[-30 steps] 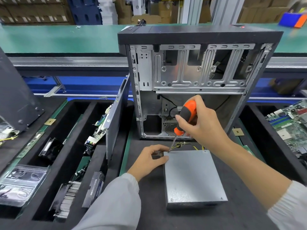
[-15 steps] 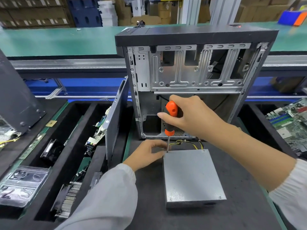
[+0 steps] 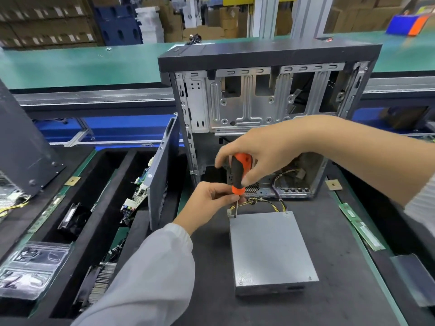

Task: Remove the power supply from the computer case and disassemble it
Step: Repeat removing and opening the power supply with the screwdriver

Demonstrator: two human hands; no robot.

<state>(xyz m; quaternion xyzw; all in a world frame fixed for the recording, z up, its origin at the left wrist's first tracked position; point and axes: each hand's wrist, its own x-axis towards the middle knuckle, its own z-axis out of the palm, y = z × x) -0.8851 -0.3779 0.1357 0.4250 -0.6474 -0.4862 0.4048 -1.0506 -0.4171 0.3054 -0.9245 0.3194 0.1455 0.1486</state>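
While the flat grey metal power supply box (image 3: 270, 250) lies on the black mat before the open computer case (image 3: 266, 123), the right hand (image 3: 263, 156) grips an orange-and-black screwdriver (image 3: 239, 176) upright at its far-left corner, and the left hand (image 3: 209, 201) pinches the shaft.

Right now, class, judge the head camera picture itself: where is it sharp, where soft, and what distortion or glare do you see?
Head view: sharp on the power supply and the screwdriver gripped by the right hand; the left hand at its lower handle is clear too; the far boxes are soft; wide-angle bending tilts the computer case edges; lighting is even, shadows faint, no harsh glare.
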